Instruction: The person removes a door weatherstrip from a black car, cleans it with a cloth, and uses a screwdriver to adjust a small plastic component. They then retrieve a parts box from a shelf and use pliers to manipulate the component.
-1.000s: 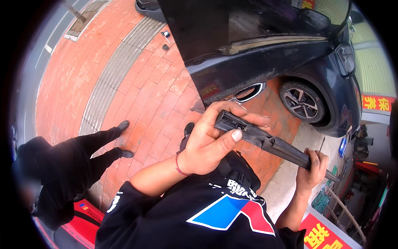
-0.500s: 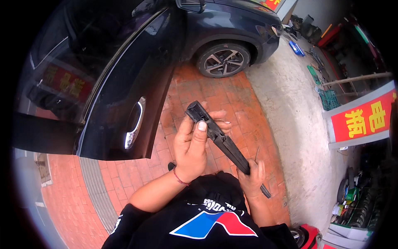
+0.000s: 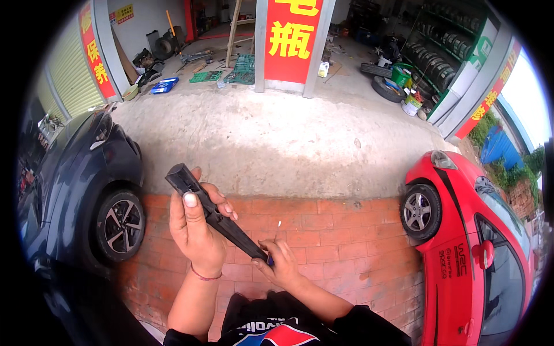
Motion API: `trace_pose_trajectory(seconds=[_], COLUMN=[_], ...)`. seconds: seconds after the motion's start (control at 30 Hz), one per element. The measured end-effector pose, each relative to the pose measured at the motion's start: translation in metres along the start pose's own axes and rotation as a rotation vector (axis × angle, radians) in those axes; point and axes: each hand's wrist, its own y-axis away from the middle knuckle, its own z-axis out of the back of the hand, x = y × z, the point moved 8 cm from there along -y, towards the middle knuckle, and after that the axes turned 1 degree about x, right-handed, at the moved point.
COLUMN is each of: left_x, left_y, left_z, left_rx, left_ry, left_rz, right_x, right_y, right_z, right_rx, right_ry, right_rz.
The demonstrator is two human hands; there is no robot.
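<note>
A long black wiper arm [image 3: 234, 233] slants across in front of me, its wide, hollowed end up at the left and its narrow end down at the right. My left hand [image 3: 199, 233] is closed around the wide end, thumb pressed on top and fingers behind. At the narrow end my right hand [image 3: 284, 264] grips the same piece between thumb and fingers. A thin rod [image 3: 279, 225] with a pale tip, perhaps a slim tool's shaft, sticks up above the right hand. A bit of blue shows under that hand; the rest is hidden.
A dark car [image 3: 86, 202] stands close on my left, a red car [image 3: 456, 259] on my right. Ahead, beyond the paving, a red sign pillar [image 3: 290, 72] divides open workshop bays. Green tool cases [image 3: 239, 70], a blue case [image 3: 165, 85] and loose tyres [image 3: 388, 89] lie there.
My view has swung right, away from the dark car's open door toward the workshop, bringing the red car into sight. Both hands still hold the wiper arm.
</note>
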Motion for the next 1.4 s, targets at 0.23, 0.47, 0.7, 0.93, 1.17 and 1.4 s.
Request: trace_pose_trajectory(seconds=[0.23, 0.47, 0.7, 0.93, 1.17, 1.4], left_x=[0.179, 0.423, 0.691, 0.968, 1.103, 1.306], left_y=[-0.160, -0.320, -0.435, -0.585, -0.840, -1.044], left_z=[-0.195, -0.374, -0.575, -0.762, -0.949, -1.142], left_rx=[0.575, 0.966, 1.253, 1.232, 0.908, 0.796], left_ry=[0.145, 0.122, 0.027, -0.009, -0.025, -0.029], left_rz=[0.034, 0.263, 0.570, 0.847, 0.621, 0.497], right_x=[-0.235, -0.454, -0.673, -1.006, -1.213, -1.432], right_y=[-0.101, -0.189, -0.288, -0.510, -0.849, -1.108], right_z=[0.127, 0.208, 0.311, 0.408, 0.587, 0.697], right_rx=[-0.373, -0.362, -0.570, -0.730, -0.671, -0.457], right_ry=[-0.012, -0.106, -0.075, -0.639, -0.723, -0.633], right_rz=[-0.416, -0.883, -1.007, -1.189, -0.905, -0.906])
